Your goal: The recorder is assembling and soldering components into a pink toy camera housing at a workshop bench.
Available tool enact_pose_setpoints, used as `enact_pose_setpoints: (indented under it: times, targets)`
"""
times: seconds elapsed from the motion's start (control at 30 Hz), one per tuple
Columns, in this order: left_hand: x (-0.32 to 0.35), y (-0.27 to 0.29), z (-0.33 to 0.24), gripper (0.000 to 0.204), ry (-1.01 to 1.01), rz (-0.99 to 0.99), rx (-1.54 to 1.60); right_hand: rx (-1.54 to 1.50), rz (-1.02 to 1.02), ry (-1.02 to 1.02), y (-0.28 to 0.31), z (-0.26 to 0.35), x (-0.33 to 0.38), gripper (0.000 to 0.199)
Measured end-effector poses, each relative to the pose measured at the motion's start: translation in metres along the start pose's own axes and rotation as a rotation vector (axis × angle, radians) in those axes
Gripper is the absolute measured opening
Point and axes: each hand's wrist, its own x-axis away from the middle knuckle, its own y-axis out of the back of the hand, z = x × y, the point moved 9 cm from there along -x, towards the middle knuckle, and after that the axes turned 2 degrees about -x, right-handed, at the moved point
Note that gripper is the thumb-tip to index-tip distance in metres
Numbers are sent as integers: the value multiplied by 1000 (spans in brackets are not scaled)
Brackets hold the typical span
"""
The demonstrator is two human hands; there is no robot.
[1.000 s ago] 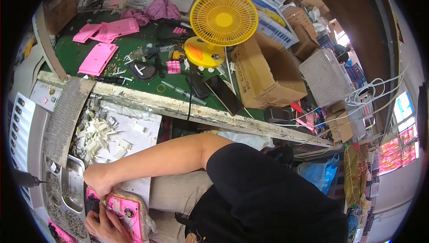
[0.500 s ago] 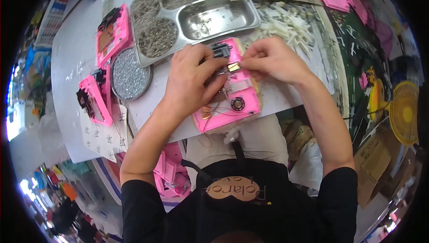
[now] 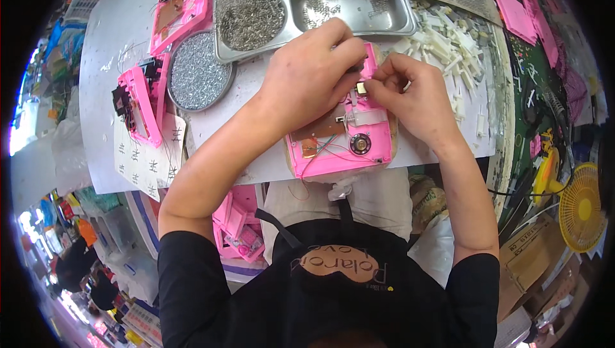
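Note:
A pink plastic casing [image 3: 343,162] lies open at the near edge of the table, its inside facing up. In it are a round black speaker [image 3: 360,144], a brown circuit board [image 3: 320,126], a smaller copper-coloured board [image 3: 309,148] and thin loose wires. My left hand [image 3: 314,69] bends over the casing's far left part, fingers closed; its fingertips are partly hidden and what they hold cannot be made out. From the right, my right hand [image 3: 413,95] pinches at a small shiny metal part [image 3: 362,88] in the casing.
Beyond the casing stands a steel compartment tray [image 3: 349,8] of small metal pieces. A round dish of screws [image 3: 200,71] is left of it; white plastic parts [image 3: 442,40] lie right. Further left are two pink casings [image 3: 182,12], [image 3: 144,101] and a paper sheet [image 3: 150,162].
The whole view has shifted, so the table things sit higher and further right. My left hand has moved toward the casing's far end, uncovering more boards; my right hand stays by the metal part.

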Motion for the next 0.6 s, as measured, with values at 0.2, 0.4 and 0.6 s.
enact_pose_setpoints:
  times: [0.2, 0.4, 0.6]
  targets:
    - [-10, -6, 3, 27, 121, 87, -42, -117, -126, -3, -10, -8, 3, 17]
    - [20, 31, -14, 25, -46, 35, 120, -90, -95, -17, -7, -6, 8, 14]
    - [67, 21, -43, 32, -104, -40, -38, -185, -88, 77, 9, -5, 24, 15]
